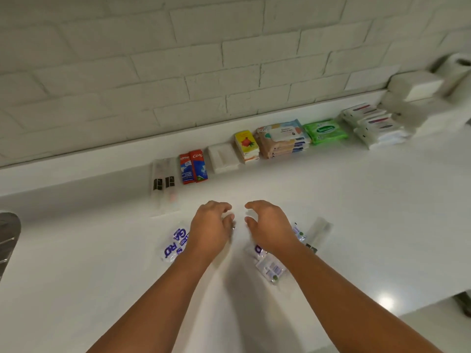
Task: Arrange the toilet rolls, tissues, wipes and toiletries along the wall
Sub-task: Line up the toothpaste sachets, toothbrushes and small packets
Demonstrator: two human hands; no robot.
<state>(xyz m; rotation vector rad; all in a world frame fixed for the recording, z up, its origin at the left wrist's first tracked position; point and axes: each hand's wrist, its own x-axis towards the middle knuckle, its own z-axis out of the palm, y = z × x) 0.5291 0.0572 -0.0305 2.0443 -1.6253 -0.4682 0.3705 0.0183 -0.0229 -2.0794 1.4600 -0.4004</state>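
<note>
Along the wall lies a row: clear toothbrush packets (163, 182), two red toothpaste boxes (193, 166), white soap bars (222, 157), a yellow box (246, 146), stacked wipes packs (283, 138), a green wipes pack (326, 131), white tissue packs (374, 126) and toilet rolls (453, 72). My left hand (211, 228) and my right hand (270, 225) hover side by side over the counter with fingers curled and apart, holding nothing. Clear packets with blue print (174, 244) lie beside my left wrist. More small packets (270, 268) and a clear toothbrush packet (317, 234) lie by my right wrist.
The white counter (356, 212) ends in an edge at the lower right. A low white ledge (76, 174) runs under the brick wall. A metal object (7, 240) sits at the far left edge.
</note>
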